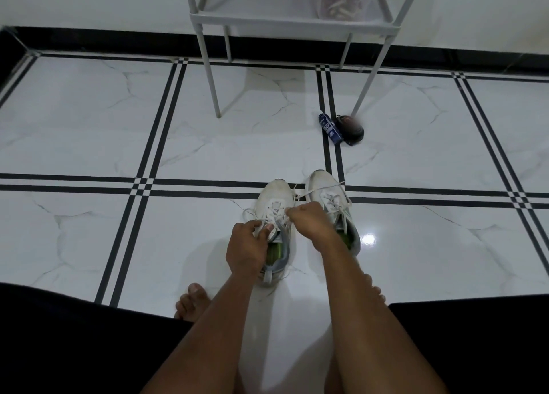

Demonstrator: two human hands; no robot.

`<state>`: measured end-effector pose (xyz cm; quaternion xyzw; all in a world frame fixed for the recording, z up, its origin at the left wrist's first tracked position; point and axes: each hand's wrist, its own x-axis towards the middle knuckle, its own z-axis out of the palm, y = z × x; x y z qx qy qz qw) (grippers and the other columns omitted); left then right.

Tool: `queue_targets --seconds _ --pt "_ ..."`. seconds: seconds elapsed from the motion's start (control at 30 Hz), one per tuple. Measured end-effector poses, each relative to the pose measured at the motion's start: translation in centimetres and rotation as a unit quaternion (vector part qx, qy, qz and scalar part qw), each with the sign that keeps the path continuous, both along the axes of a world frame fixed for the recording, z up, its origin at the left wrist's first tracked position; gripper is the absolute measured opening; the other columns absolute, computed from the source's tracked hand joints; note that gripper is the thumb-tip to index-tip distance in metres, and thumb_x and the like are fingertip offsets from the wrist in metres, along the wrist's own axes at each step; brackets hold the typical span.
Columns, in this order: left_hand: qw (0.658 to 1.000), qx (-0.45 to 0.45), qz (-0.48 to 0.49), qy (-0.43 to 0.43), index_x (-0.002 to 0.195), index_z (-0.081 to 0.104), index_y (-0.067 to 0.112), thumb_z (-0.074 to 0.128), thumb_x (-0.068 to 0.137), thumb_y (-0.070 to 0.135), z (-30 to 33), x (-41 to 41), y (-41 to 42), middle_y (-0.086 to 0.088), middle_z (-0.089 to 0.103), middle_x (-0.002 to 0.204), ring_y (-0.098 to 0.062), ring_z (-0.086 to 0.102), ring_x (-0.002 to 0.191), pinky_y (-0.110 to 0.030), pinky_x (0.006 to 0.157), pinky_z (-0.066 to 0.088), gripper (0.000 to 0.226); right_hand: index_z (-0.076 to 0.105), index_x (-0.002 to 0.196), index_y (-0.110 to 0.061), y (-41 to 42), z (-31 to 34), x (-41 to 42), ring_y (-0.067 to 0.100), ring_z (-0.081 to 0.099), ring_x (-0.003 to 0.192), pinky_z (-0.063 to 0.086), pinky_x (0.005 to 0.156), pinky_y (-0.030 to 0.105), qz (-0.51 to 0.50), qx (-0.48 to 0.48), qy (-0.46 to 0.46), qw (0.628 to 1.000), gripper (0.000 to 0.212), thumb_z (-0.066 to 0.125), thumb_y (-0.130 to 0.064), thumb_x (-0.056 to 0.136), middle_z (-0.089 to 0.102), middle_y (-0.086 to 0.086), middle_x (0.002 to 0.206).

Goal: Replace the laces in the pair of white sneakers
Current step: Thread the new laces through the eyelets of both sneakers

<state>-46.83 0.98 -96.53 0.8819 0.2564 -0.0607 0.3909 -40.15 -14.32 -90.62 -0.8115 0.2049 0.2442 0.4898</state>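
Two dark packets (pixel 341 129) beside rack leg (pixel 367 89).

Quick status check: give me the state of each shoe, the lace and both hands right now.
Left sneaker: upright on floor, lace partly loose.
Right sneaker: upright beside it, laced, untouched.
Lace: end pulled out, over the right sneaker.
Left hand: pinching lace at the tongue.
Right hand: fist gripping lace.

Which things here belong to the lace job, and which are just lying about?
Job: left sneaker, its lace, right sneaker, left hand, right hand.
Lying about: blue packet, dark object, white rack, clear container.
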Motion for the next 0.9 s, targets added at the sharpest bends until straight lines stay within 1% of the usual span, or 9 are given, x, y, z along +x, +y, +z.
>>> queue_targets --seconds 0.07,0.17,0.3,0.53,0.63,0.73,0.8,0.83,0.9 --pt "1.000 0.002 0.003 0.007 0.125 0.070 0.032 0.060 0.096 0.063 -0.1 0.1 0.0 0.003 0.061 0.121 -0.020 0.063 0.111 -0.032 0.087 0.047 0.045 0.070 0.087 0.010 -0.4 0.4 1.0 0.026 0.062 0.071 0.049 0.066 0.033 -0.010 0.013 0.005 1.000 0.032 0.071 -0.021 0.095 0.064 0.028 0.077" --pt "1.000 -0.001 0.002 0.008 0.125 0.070 0.032 0.059 0.096 0.063 -0.1 0.1 0.0 0.002 0.061 0.120 -0.020 0.063 0.112 -0.034 0.089 0.048 0.044 0.056 0.067 -0.009 -0.8 -0.3 1.1 0.020 0.057 0.063 0.041 0.059 0.028 0.019 -0.075 -0.001 0.997 0.041 0.074 -0.035 0.093 0.057 0.003 0.061" --pt "1.000 0.002 -0.006 -0.001 0.125 0.071 0.031 0.057 0.097 0.062 -0.5 -0.1 0.0 0.001 0.062 0.119 -0.021 0.063 0.111 -0.036 0.091 0.051 0.044 0.047 0.055 -0.014 -0.4 -1.3 -0.4 0.017 0.051 0.052 0.037 0.055 0.029 0.065 -0.091 -0.001 0.994 0.057 0.079 -0.044 0.091 0.048 -0.003 0.049" --pt "1.000 -0.004 -0.024 -0.012 0.125 0.073 0.034 0.053 0.103 0.052 -0.7 -0.6 0.5 0.003 0.061 0.122 -0.020 0.063 0.115 -0.036 0.093 0.051 0.034 0.072 0.075 0.005 0.3 -1.7 -0.8 0.018 0.058 0.062 0.058 0.069 0.042 0.079 -0.092 -0.060 0.991 0.036 0.079 -0.028 0.087 0.071 0.018 0.073" --pt "1.000 -0.003 -0.024 -0.009 0.124 0.074 0.033 0.057 0.102 0.050 -0.5 -0.6 0.4 0.005 0.061 0.123 -0.020 0.064 0.114 -0.033 0.090 0.049 0.032 0.082 0.092 -0.005 -0.2 1.2 0.6 0.010 0.061 0.071 0.049 0.068 0.032 -0.015 0.136 -0.035 0.990 0.021 0.085 -0.025 0.087 0.075 0.005 0.090" --pt "1.000 -0.017 -0.012 -0.006 0.124 0.074 0.033 0.058 0.102 0.051 -0.4 -0.6 0.3 0.008 0.061 0.122 -0.018 0.064 0.114 -0.031 0.088 0.047 0.033 0.079 0.100 -0.017 -1.4 4.6 2.5 0.007 0.047 0.067 0.035 0.066 0.025 -0.176 0.496 -0.026 0.850 0.012 0.081 -0.027 0.093 0.062 -0.005 0.091" --pt "1.000 -0.013 -0.011 -0.007 0.124 0.074 0.033 0.057 0.102 0.051 -0.4 -0.6 0.3 0.007 0.061 0.122 -0.018 0.065 0.114 -0.031 0.087 0.048 0.033 0.079 0.100 -0.020 -2.1 5.3 3.4 0.008 0.048 0.065 0.038 0.065 0.027 -0.185 0.392 -0.056 0.900 0.019 0.081 -0.038 0.094 0.061 -0.006 0.087" --pt "1.000 -0.010 -0.011 -0.007 0.124 0.074 0.032 0.057 0.102 0.051 -0.3 -0.6 0.3 0.007 0.061 0.122 -0.018 0.065 0.113 -0.030 0.086 0.048 0.033 0.079 0.093 -0.020 -2.3 4.9 3.2 0.009 0.049 0.065 0.041 0.066 0.028 -0.124 0.237 -0.064 0.961 0.027 0.080 -0.047 0.093 0.060 -0.007 0.082" --pt "1.000 -0.009 -0.010 -0.010 0.124 0.074 0.033 0.057 0.102 0.051 -0.2 -0.7 0.2 0.006 0.061 0.122 -0.019 0.065 0.113 -0.030 0.085 0.047 0.033 0.061 0.066 -0.022 -1.9 3.3 2.1 0.012 0.051 0.059 0.042 0.067 0.032 0.012 -0.015 -0.042 0.999 0.048 0.078 -0.061 0.089 0.053 -0.010 0.061"
